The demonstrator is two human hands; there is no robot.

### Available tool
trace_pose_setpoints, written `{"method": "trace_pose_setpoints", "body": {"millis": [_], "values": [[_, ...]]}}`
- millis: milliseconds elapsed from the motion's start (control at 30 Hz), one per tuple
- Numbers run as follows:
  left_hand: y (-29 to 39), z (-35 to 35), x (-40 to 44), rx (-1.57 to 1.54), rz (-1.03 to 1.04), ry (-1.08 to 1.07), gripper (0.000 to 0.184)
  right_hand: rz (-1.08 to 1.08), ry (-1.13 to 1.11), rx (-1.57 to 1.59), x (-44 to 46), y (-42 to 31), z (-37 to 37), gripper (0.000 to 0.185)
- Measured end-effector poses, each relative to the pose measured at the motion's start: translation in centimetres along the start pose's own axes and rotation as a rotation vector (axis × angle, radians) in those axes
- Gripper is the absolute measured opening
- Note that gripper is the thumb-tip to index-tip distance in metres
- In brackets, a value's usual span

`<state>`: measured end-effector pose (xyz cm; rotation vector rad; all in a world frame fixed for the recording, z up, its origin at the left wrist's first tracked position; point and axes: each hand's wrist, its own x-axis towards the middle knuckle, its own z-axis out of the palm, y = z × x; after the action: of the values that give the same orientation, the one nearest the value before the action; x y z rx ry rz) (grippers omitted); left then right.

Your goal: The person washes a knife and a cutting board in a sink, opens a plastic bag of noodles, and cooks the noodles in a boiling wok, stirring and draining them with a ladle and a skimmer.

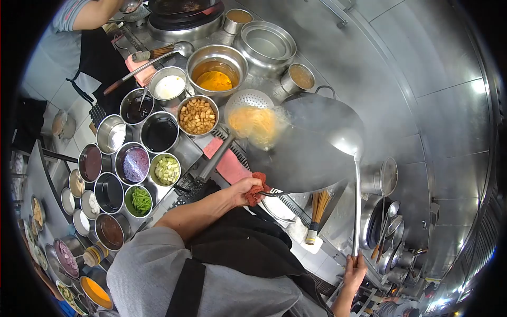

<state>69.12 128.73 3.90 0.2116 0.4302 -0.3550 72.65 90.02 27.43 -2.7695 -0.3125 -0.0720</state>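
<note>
My left hand [244,191] is closed around the wok's handle with a folded red cloth [257,189] in its grip. Steam rises over the large dark wok [311,166], which is tilted. A blurred clump of noodles [254,124] shows at the wok's left edge, overlapping a perforated skimmer [248,99]; whether it touches either I cannot tell. Low on the right, my right hand [355,270] grips the end of a long-handled ladle [357,211]. The ladle's bowl is over the wok's right side, partly lost in steam and glare.
Left of the wok stand metal pots of diced brown pieces [198,115], cut green vegetables [165,169], dark sauces [159,132] and orange oil [215,79]. A bamboo brush [318,208] is below the wok. A co-worker in an apron [97,68] stands upper left.
</note>
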Motion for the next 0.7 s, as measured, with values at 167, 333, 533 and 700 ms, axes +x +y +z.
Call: {"method": "trace_pose_setpoints", "body": {"millis": [167,333,533,700], "values": [[0.2,1.5,-0.1,0.002,-0.017,-0.005,0.013,-0.001,0.007,0.059,1.1,-0.2,0.3,0.019],[-0.3,0.5,1.5,-0.012,-0.039,-0.178,0.013,0.043,-0.001,0.085,1.6,-1.0,0.4,0.016],[-0.3,0.2,1.9,-0.037,-0.051,-0.243,0.011,0.015,0.001,0.118,1.8,-1.8,0.9,0.013],[-0.7,0.7,2.7,0.012,-0.12,-0.164,0.012,0.045,-0.011,0.188,1.5,-2.5,1.8,0.013]]}}
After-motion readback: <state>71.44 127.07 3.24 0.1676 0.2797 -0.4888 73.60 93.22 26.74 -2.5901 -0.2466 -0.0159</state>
